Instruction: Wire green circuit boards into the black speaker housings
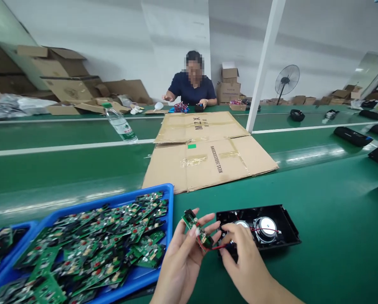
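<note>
My left hand holds a small green circuit board, its thumb pressed on a white connector at the board's middle. A red and black wire runs from the board to my right hand, whose thumb and fingers are pinched on it. Behind my right hand lies an open black speaker case with two round silver speakers inside; my hand partly hides one of them. A thin red wire crosses the right speaker.
Left of my hands is a blue tray heaped with circuit boards. Flattened cardboard lies ahead, a water bottle beyond it to the left. A co-worker sits opposite. Black cases lie at right, past a white post.
</note>
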`<state>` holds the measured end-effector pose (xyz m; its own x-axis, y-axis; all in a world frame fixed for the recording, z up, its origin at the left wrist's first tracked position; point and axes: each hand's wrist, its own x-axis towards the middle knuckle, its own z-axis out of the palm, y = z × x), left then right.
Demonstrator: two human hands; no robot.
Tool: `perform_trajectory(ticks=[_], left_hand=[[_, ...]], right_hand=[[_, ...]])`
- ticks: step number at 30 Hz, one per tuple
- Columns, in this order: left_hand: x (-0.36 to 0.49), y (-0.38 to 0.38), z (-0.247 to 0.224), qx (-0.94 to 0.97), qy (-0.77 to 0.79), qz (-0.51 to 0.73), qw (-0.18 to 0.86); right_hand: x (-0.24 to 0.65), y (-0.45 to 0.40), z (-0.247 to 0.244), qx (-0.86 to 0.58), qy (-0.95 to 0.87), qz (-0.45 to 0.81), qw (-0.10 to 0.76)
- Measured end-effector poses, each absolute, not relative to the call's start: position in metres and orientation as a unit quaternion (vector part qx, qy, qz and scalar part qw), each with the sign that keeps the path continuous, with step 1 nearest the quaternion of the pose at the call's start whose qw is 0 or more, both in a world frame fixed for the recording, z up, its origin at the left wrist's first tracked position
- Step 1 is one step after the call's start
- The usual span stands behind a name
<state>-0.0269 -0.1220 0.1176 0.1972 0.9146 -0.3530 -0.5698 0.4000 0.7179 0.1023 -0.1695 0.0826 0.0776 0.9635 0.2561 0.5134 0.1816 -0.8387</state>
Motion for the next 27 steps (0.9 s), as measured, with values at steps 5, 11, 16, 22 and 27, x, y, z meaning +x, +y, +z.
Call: perform_trajectory(ticks=[5,11,16,22,27], left_hand=[[-0.031,-0.122,0.117,0.308,0.363,0.488,0.731],[-0.034,-0.124,0.109,0.444,0.345,0.460,0.688],[-0.038,-0.127,0.109,0.519,0.374,0.404,0.653],[-0.037,-0.125,0.105,0.558,0.352,0.393,0.641],[-0.040,-0.121,0.104,0.615,0.330,0.398,0.596]], right_hand=[[0.112,-0.173,0.094,-0.519,-0.472,0.413,0.580],[0.113,-0.175,0.095,-0.525,-0.448,0.412,0.594],[0.117,-0.178,0.089,-0.550,-0.523,0.360,0.543],[0.116,-0.180,0.088,-0.539,-0.544,0.342,0.546],[0.116,-0.180,0.089,-0.531,-0.494,0.404,0.558]])
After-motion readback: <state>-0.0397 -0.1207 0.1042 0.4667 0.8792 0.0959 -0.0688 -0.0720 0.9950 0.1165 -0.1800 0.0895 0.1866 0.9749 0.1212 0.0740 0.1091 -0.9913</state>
